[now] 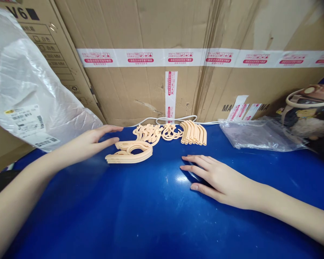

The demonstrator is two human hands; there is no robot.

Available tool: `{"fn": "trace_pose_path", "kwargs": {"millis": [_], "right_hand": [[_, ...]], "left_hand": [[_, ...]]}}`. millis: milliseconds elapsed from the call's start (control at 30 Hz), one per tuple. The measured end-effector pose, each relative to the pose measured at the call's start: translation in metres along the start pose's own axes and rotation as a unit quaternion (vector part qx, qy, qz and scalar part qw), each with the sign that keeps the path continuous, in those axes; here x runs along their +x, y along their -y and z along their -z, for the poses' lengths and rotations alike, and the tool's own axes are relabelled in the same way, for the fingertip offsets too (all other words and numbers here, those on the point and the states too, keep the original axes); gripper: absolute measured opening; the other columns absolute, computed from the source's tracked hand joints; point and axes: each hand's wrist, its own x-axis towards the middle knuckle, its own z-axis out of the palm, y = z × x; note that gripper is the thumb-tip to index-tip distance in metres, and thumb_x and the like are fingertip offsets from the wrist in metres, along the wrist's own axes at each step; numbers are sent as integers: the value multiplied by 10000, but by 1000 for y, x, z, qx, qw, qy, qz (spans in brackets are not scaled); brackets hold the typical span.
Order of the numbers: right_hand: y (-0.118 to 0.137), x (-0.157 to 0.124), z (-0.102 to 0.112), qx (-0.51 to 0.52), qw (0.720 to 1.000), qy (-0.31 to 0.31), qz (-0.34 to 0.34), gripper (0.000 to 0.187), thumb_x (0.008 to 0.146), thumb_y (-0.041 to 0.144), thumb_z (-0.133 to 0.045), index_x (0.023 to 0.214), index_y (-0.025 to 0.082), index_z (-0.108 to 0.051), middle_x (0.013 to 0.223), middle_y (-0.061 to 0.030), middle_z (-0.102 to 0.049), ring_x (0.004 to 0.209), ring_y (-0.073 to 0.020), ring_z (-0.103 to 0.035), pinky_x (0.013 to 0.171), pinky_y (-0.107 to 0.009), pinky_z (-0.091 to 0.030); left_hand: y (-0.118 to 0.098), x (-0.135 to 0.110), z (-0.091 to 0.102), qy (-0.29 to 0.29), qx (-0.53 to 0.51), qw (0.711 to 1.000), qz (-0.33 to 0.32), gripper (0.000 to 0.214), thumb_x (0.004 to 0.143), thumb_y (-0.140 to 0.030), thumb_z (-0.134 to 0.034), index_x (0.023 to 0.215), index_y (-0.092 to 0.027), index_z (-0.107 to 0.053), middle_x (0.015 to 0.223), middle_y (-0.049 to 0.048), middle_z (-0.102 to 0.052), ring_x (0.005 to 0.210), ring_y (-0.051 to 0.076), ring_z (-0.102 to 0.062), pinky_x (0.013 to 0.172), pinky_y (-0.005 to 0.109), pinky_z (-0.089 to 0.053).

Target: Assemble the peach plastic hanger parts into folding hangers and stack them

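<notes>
My left hand [93,142] hovers open above the blue table [151,216], fingers stretched toward a flat stack of peach plastic hook-shaped parts [129,153] just to its right. My right hand [213,176] lies flat and open on the table, holding nothing. Behind the stack sit a jumble of curly peach parts [153,132] and a row of curved peach strips [194,133] standing side by side.
Taped cardboard boxes [178,72] wall off the back. A white plastic bag [29,90] with labels leans at the left. A clear plastic bag [259,135] lies at the right, beside a brown cup with a handle [310,104]. A white cable [175,119] runs along the boxes.
</notes>
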Motion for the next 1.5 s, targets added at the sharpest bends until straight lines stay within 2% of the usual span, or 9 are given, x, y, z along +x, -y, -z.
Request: {"fn": "trace_pose_path", "kwargs": {"millis": [167,433,567,667,800,933,1067,1367,1500], "right_hand": [[1,0,1,0,1000,2,-1,438,965,415,-426,1346,207,-485,1404,-133,-460,1294,-280,-421,1019,-477,-412],[2,0,0,-12,1000,9,-3,447,972,423,-409,1354,203,-474,1420,-130,-441,1304,-271,-408,1029,-473,-403],[1,0,0,-4,1000,-3,4,438,966,414,-427,1346,205,-486,1403,-134,-462,1298,-283,-417,1018,-483,-412],[2,0,1,0,1000,-3,1,439,964,413,-427,1347,206,-487,1401,-137,-463,1293,-288,-422,1015,-488,-413],[2,0,2,5,1000,-1,0,439,965,416,-424,1348,211,-488,1398,-136,-467,1287,-288,-428,1011,-483,-414],[0,1,2,18,1000,-9,-1,441,957,423,-443,1344,218,-488,1399,-128,-468,1283,-286,-432,1017,-482,-409],[-2,3,2,42,999,-13,-13,481,939,463,-473,1336,193,-471,1391,-121,-482,1288,-256,-428,1050,-449,-388],[2,5,5,49,999,-19,-15,455,933,474,-480,1299,205,-504,1364,-115,-501,1239,-257,-474,1014,-444,-417],[-17,11,18,17,992,-79,-93,328,979,375,-392,1194,214,-580,1180,-89,-617,1073,-242,-581,937,-427,-471]], "left_hand": [[15,-1,5,16,63,998,-12,430,903,-479,-488,1178,-160,-574,1224,28,-635,1113,248,-576,1001,344,-391],[6,-3,-3,28,94,995,-15,334,923,-434,-461,1063,-180,-626,1061,-22,-688,953,205,-643,857,300,-472],[13,-2,-3,20,118,993,-22,321,933,-393,-425,1095,-182,-605,1077,-15,-678,978,214,-637,893,325,-471],[14,0,0,-9,134,991,-21,388,944,-369,-384,1185,-114,-549,1215,75,-610,1106,269,-575,995,394,-409],[-14,-1,-6,-57,135,988,-53,435,975,-354,-320,1297,-88,-442,1332,132,-502,1243,263,-454,1082,388,-314],[-64,-15,-34,-90,69,980,-165,398,973,-403,-360,1300,-197,-456,1373,85,-484,1279,238,-434,1076,393,-349],[-94,-29,-67,-4,54,972,-227,433,967,-379,-406,1370,-218,-407,1417,80,-466,1302,251,-428,1088,436,-357],[-93,-26,-81,18,27,965,-261,349,968,-302,-408,1294,-225,-508,1306,75,-558,1159,244,-553,997,420,-456],[-92,-27,-82,16,20,964,-264,351,967,-301,-412,1298,-231,-506,1310,70,-554,1170,244,-547,1010,419,-446]]}}
